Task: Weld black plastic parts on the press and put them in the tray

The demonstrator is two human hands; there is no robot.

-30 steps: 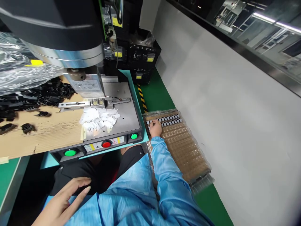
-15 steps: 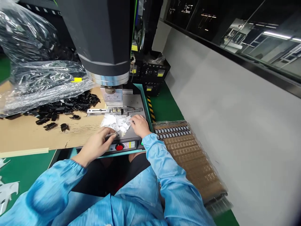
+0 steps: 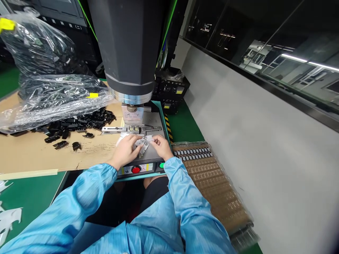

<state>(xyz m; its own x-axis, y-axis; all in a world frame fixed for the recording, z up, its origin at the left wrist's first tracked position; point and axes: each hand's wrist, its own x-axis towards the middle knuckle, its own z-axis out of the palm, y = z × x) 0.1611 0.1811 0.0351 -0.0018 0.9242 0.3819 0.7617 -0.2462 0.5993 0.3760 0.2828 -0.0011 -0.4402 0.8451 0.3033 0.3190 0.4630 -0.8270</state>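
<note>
A pile of thin white cut-out pieces lies on the grey machine base, in front of a small metal fixture. My left hand rests over the left side of this pile, thumb and fingers apart, covering part of it. At the pile's right edge my right hand pinches a white piece between thumb and fingers. Directly above the fixture hangs the machine's metal tool head, apart from both hands.
Black curved plastic parts lie on cardboard at left, beside clear bags. A red button and a green button sit on the front panel. Down to the right is a tray with rows of small parts. Black bins stand behind.
My left hand has moved right and up, over the pile. My right hand's fingers have closed on a white piece. The view has shifted slightly.
</note>
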